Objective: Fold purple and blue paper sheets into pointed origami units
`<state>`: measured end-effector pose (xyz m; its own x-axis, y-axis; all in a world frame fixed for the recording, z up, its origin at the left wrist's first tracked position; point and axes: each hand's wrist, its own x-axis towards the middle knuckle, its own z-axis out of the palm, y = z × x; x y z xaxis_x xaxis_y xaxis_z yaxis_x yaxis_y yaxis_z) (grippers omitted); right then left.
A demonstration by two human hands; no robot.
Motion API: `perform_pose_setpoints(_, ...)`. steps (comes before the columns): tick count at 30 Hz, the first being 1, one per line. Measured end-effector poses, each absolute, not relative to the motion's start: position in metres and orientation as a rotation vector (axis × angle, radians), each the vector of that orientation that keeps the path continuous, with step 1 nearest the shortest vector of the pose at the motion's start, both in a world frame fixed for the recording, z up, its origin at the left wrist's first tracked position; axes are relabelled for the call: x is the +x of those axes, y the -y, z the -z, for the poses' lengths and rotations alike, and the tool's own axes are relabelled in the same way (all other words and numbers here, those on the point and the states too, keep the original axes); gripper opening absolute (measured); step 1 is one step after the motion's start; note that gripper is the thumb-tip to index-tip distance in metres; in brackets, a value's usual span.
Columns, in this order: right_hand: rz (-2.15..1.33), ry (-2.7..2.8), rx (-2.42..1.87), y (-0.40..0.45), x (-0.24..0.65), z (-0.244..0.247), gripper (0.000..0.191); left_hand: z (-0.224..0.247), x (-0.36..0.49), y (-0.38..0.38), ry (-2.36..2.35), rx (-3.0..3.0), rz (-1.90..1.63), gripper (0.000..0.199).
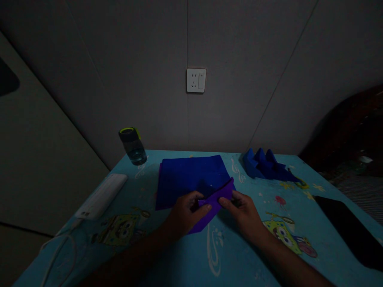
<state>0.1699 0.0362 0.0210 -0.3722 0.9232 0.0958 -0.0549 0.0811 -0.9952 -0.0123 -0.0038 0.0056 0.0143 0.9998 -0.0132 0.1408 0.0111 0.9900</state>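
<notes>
Head view: left hand (184, 212) and right hand (245, 212) both pinch the purple paper (214, 206), its long axis slanting seven-to-one o'clock between them.

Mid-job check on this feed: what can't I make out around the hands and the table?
- Head view: some fingertips of the left hand and right hand, hidden behind the purple paper.
- Head view: part of the blue sheet's near edge, covered by the hands and purple paper.
- Head view: the white cable's far end, cut off by the bottom edge.
</notes>
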Motion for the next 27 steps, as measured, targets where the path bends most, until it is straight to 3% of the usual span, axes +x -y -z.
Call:
perform_pose_setpoints(6,-1.546,1.401,-0.872,-0.04,0.172,-0.02,0.034,-0.009,-0.009,0.008,-0.988,1.048,-0.814,0.042)
perform_pose_setpoints(12,-1.78,1.294,-0.713,-0.042,0.173,-0.015,0.036,-0.017,-0.009,0.013,-0.995,1.136,-0.826,0.037)
perform_pose_setpoints(18,-1.76,1.336,-0.701,-0.039,0.17,-0.017,0.047,-0.006,-0.008,0.016,-0.846,1.179,-0.786,0.049)
perform_pose_setpoints(24,-1.358,1.517,-0.835,-0.044,0.172,-0.018,0.042,0.0,-0.011,0.009,-1.281,1.514,-1.06,0.03)
perform_pose_setpoints(27,-1.311,1.635,-0.801,-0.04,0.172,-0.015,0.041,0.002,-0.016,0.004,-1.528,1.822,-1.086,0.049)
